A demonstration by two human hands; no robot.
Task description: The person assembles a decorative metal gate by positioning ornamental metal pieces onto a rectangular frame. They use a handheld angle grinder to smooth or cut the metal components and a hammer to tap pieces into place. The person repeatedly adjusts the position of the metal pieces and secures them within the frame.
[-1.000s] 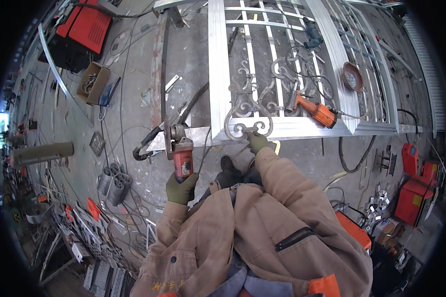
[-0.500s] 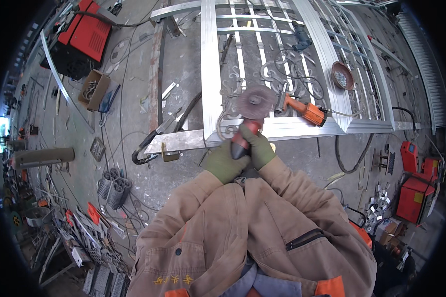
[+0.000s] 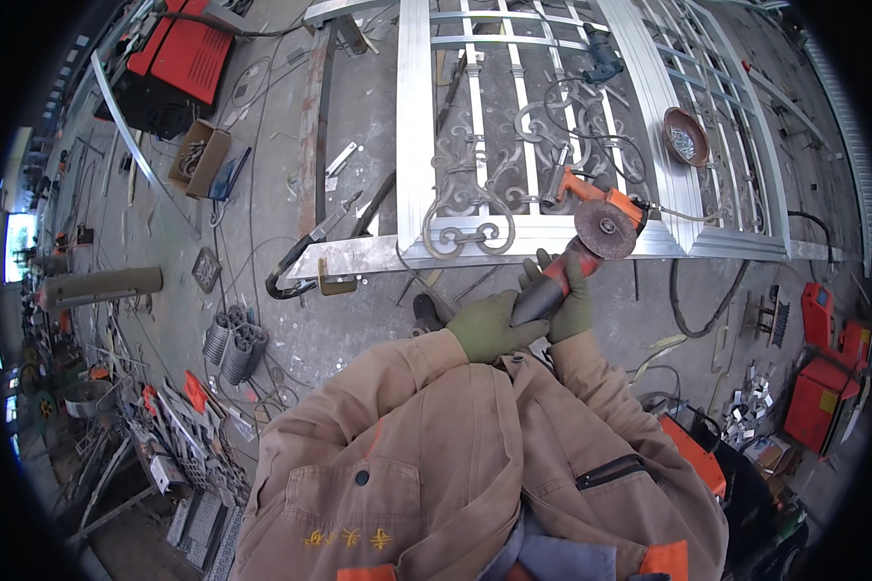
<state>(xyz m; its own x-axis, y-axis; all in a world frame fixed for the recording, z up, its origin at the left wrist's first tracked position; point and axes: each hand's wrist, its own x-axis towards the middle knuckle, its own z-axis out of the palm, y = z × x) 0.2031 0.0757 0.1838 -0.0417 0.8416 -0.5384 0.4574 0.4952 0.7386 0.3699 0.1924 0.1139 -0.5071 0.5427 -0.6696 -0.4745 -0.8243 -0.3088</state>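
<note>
Both of my gloved hands are closed around a red and black angle grinder. My left hand grips its dark rear end, while my right hand wraps the body closer to the head. The grinder's round brown disc points away to the right and overlaps the near rail of a silver metal gate frame in view. Scroll ornaments sit inside the frame's near left corner. Just beyond the disc lies an orange power tool, partly hidden by it.
A bowl of small metal pieces and a blue-green power tool rest on the frame. Red machines stand at far left and right. A cardboard box, wire coils and loose cables lie on the floor.
The grinder has swung right and now tilts that way, its disc moving from the scrollwork toward the orange tool. The disc looked blurred before and shows sharper now. Both hands moved right with it.
</note>
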